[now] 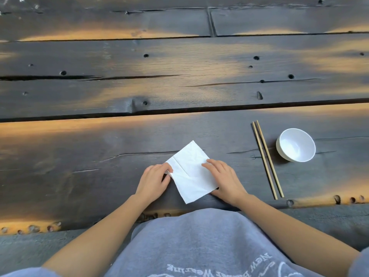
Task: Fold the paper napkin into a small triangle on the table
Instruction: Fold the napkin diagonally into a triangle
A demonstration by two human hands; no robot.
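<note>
A white paper napkin (190,172) lies turned like a diamond on the dark wooden table (99,156), near its front edge. A fold line crosses the napkin's left part. My left hand (153,180) pinches the napkin's left corner between thumb and fingers, and the corner is slightly lifted. My right hand (223,180) rests flat on the napkin's right side, fingers spread, pressing it down.
Two wooden chopsticks (266,158) lie side by side to the right of the napkin. A white bowl (296,144) stands beyond them, further right. The table has cracks, knot holes and gaps between planks. My grey shirt fills the bottom.
</note>
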